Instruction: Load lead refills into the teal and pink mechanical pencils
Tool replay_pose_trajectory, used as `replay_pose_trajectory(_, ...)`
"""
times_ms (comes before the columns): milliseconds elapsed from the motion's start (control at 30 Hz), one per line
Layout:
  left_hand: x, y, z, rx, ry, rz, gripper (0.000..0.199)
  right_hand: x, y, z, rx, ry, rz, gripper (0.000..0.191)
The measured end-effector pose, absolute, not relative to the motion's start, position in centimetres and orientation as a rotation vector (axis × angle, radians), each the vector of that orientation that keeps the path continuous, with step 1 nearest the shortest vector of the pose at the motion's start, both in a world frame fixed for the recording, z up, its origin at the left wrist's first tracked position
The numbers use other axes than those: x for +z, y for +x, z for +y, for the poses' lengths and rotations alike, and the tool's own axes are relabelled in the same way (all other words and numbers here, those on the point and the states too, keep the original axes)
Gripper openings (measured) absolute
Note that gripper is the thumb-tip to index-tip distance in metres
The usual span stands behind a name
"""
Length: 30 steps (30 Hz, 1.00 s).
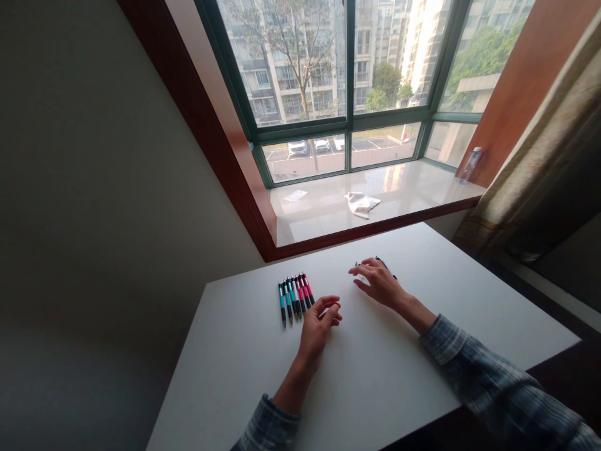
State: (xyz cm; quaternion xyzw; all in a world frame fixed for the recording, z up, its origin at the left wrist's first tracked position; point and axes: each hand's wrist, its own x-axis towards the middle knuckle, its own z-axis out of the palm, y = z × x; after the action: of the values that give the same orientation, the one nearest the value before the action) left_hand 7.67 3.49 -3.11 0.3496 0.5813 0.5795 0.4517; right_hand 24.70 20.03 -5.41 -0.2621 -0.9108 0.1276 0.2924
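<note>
Retractable pens: laid side by side just beyond and left of the left hand. Appear grouped by colour, from teal through white to pink, so seemingly well advanced as a row. Loosely half-curled at the left hand, with nothing visible inside; impossible to tell whether touching the nearest pen ends. Farther off, spread and bent low over the white table at the right hand, with no clear hold on anything. Partly hidden under its fingertips, a small pale item; just past its knuckles, a dark pen-like item. Apparently not yet in the row, both.
</note>
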Motion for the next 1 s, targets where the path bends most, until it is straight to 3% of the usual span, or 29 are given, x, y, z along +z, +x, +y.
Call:
replay_pose_trajectory(200,-3.5,6.6,3.8,1.897,0.908,1.563,0.015,-4.1,20.5,15.3,0.575,-0.496,-2.420,0.044)
replay_pose_trajectory(333,-2.6,5.4,4.0,2.044,0.816,1.603,0.013,-3.9,18.3,13.5,0.574,-0.407,-2.487,0.024)
replay_pose_trajectory(567,-1.9,5.0,4.1,2.071,0.724,1.619,0.012,-3.9,18.4,13.9,0.486,-0.442,-2.531,0.012)
replay_pose_trajectory(733,-2.3,5.1,4.1,2.034,0.736,1.634,0.012,-4.2,18.5,14.4,0.391,-0.400,-2.553,0.024)
replay_pose_trajectory(1000,-2.5,5.2,4.0,2.041,0.776,1.640,0.012,-4.9,18.0,15.4,0.358,-0.289,-2.563,0.018)
